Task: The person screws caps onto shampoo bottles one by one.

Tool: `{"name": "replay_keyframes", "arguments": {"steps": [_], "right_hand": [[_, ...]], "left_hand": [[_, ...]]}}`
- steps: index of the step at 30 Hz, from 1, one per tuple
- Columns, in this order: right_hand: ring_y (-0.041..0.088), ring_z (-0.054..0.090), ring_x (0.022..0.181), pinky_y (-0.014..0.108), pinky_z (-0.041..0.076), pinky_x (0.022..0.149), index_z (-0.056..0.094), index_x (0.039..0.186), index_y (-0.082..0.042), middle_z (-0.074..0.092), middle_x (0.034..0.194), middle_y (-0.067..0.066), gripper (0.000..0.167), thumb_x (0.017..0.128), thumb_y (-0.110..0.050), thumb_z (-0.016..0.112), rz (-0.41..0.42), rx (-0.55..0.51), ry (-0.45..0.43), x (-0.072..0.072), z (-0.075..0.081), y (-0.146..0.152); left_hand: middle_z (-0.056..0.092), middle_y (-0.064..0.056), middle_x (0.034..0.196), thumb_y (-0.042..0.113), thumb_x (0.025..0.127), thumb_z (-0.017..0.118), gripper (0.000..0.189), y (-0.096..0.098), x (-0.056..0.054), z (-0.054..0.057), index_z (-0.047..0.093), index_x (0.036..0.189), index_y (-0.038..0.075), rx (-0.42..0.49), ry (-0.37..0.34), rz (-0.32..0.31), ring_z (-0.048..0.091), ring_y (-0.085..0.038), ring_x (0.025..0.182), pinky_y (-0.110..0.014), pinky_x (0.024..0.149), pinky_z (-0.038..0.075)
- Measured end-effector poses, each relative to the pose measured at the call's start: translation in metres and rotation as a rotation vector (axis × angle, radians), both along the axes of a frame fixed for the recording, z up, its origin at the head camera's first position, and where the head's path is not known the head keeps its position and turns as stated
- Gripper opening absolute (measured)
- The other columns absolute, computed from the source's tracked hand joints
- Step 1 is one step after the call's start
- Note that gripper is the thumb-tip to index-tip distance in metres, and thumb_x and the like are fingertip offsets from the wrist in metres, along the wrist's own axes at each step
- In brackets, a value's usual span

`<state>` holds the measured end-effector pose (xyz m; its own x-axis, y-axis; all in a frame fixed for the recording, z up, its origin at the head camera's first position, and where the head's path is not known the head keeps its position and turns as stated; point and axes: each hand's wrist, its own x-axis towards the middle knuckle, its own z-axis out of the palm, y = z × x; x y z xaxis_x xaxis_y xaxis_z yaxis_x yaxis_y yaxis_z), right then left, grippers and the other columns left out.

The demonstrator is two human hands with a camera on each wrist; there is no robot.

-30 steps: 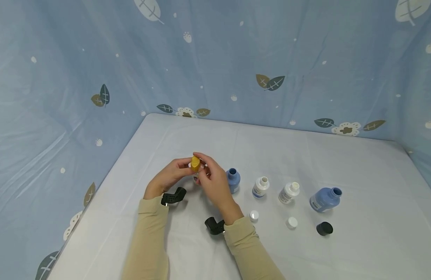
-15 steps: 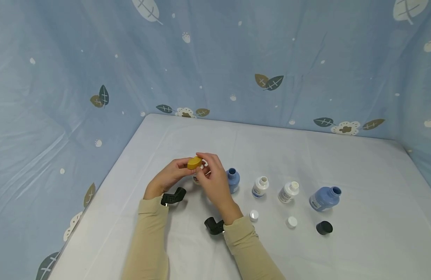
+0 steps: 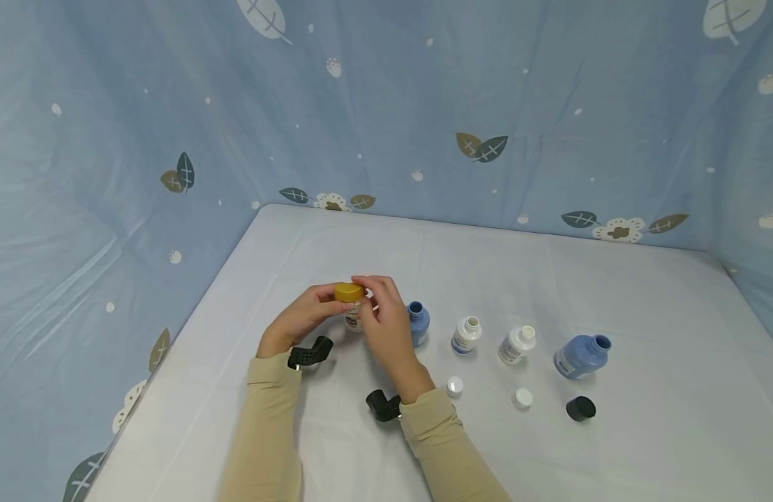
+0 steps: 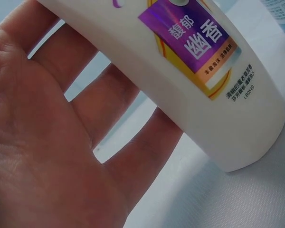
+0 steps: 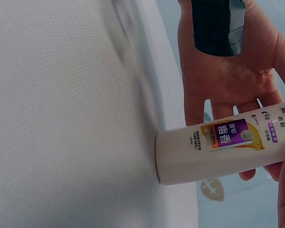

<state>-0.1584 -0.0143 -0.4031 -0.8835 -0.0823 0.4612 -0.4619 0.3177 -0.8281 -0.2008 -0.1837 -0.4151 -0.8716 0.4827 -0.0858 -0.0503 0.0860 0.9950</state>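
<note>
A white body wash bottle with a purple and yellow label stands upright on the white table, its wide yellow cap on top. My left hand grips its upper part from the left; in the left wrist view the fingers pass behind the bottle. From the other side my right hand pinches the cap between thumb and fingertips. The right wrist view shows the bottle's label and its base at the table surface.
Right of the hands stand an uncapped blue bottle, two uncapped white bottles and another blue one. Nearer lie two white caps and a black cap. A blue patterned curtain borders the table.
The yellow cap has turned from end-on to broadside, and more of the bottle shows below it. My right fingers have shifted slightly around the cap; the left hand stays in place.
</note>
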Motion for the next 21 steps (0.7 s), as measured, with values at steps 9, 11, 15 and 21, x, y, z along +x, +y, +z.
{"name": "replay_keyframes", "arguments": {"steps": [9, 11, 15, 21], "right_hand": [[0.005, 0.048, 0.072, 0.021, 0.042, 0.057, 0.058, 0.113, -0.015, 0.05, 0.102, -0.002, 0.033, 0.087, -0.001, 0.044, -0.02, 0.016, 0.017, 0.0, 0.0, -0.001], [0.006, 0.048, 0.074, 0.021, 0.043, 0.058, 0.059, 0.113, -0.015, 0.05, 0.101, -0.001, 0.032, 0.087, -0.002, 0.045, -0.024, 0.017, 0.012, 0.0, 0.001, -0.001], [0.006, 0.048, 0.076, 0.02, 0.044, 0.06, 0.058, 0.115, -0.016, 0.05, 0.1, -0.001, 0.033, 0.086, -0.003, 0.048, -0.028, 0.026, 0.002, 0.0, 0.002, -0.001], [0.006, 0.049, 0.077, 0.019, 0.046, 0.063, 0.054, 0.12, -0.017, 0.049, 0.111, -0.003, 0.036, 0.086, -0.006, 0.05, -0.004, 0.043, 0.0, 0.0, 0.002, -0.001]], "left_hand": [[0.054, -0.013, 0.118, 0.004, 0.086, 0.054, 0.033, 0.004, 0.007, 0.016, 0.052, 0.117, -0.006, -0.003, 0.03, -0.019, 0.046, -0.023, 0.11, -0.044, 0.097, 0.029], [0.055, -0.013, 0.118, 0.005, 0.086, 0.054, 0.033, 0.004, 0.01, 0.021, 0.052, 0.118, -0.007, -0.003, 0.037, -0.022, 0.046, -0.022, 0.11, -0.044, 0.098, 0.029], [0.054, -0.014, 0.119, 0.004, 0.087, 0.053, 0.035, 0.005, 0.011, 0.023, 0.051, 0.12, -0.006, -0.006, 0.031, -0.02, 0.045, -0.023, 0.111, -0.044, 0.098, 0.028], [0.053, -0.011, 0.119, 0.005, 0.088, 0.052, 0.034, 0.002, 0.006, 0.014, 0.051, 0.121, -0.005, 0.011, 0.012, -0.029, 0.042, -0.023, 0.114, -0.045, 0.098, 0.027]]}}
